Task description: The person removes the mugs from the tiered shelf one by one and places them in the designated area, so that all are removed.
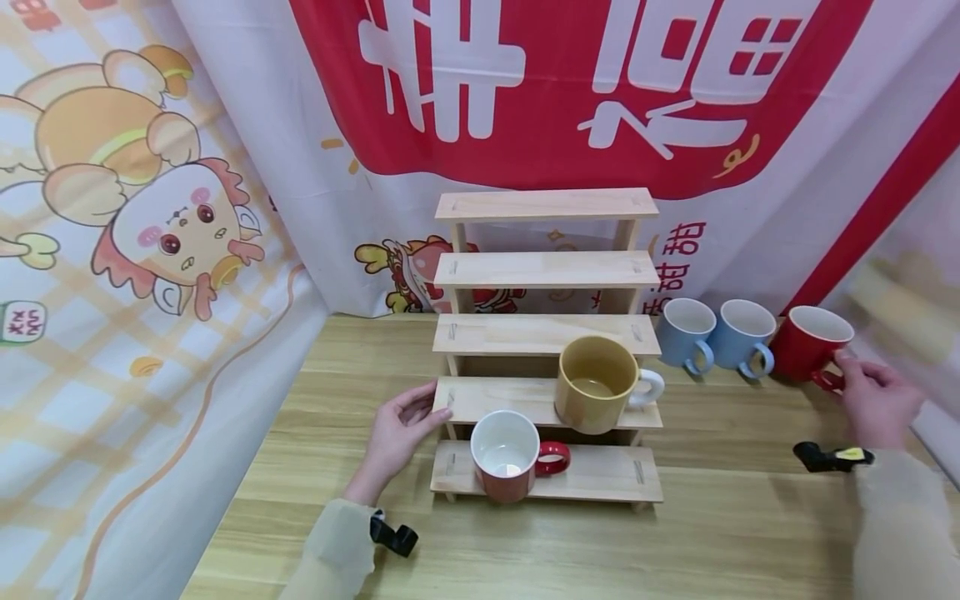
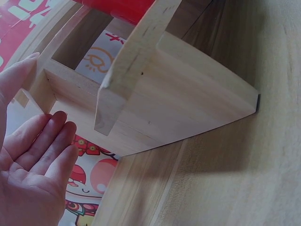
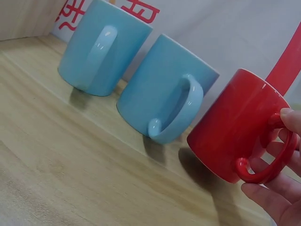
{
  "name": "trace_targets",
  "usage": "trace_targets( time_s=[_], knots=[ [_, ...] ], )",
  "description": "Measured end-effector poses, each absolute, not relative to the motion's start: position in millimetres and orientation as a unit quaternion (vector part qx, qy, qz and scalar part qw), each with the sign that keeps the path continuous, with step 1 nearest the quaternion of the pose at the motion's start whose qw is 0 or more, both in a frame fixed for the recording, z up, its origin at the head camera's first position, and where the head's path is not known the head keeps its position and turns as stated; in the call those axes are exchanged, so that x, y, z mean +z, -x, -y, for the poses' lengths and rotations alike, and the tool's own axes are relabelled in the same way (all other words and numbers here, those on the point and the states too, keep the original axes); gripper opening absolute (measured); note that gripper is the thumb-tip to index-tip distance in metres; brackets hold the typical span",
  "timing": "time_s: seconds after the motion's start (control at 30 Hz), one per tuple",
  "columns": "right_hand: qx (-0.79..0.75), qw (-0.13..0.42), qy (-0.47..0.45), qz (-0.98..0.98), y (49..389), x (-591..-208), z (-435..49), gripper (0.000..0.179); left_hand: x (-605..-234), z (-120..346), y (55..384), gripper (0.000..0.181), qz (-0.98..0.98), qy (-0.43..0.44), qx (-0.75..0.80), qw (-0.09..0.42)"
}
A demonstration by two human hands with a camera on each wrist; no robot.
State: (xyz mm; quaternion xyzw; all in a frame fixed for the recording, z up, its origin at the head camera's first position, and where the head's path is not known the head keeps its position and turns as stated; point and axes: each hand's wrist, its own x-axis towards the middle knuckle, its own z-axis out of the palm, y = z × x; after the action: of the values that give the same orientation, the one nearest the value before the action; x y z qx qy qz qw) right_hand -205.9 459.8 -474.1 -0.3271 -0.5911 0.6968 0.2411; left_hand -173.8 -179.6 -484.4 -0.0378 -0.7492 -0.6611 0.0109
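The hands are well apart. The right hand (image 1: 879,398) grips the handle (image 3: 261,178) of a red mug (image 1: 801,354), at that hand's ten o'clock. The left hand (image 1: 397,429), fingers relaxed, rests its thumb (image 2: 18,77) on a stepped wooden shelf (image 1: 517,333) at its two o'clock. On the table (image 1: 720,533), two light-blue mugs (image 1: 681,343) (image 1: 733,343) stand at the red mug's nine o'clock.

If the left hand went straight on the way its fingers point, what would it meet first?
Most likely the near end of the wooden rack; the left hand is already at its second step from the bottom, though exact contact is unclear.
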Motion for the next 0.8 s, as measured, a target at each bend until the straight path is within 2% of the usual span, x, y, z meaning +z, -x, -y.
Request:
trace_targets(
  time_s=[0.43,0.8],
  knots=[
    [0.758,0.220,0.293,0.540,212.4,-476.0,-449.0,0.012,-484.7,179.5,174.2,0.062,0.746,0.032,-0.665,0.007],
    [0.749,0.210,0.322,0.539,220.7,-489.3,-453.3,0.010,-486.1,178.7,174.7,0.060,0.745,0.036,-0.666,0.010]
  ],
)
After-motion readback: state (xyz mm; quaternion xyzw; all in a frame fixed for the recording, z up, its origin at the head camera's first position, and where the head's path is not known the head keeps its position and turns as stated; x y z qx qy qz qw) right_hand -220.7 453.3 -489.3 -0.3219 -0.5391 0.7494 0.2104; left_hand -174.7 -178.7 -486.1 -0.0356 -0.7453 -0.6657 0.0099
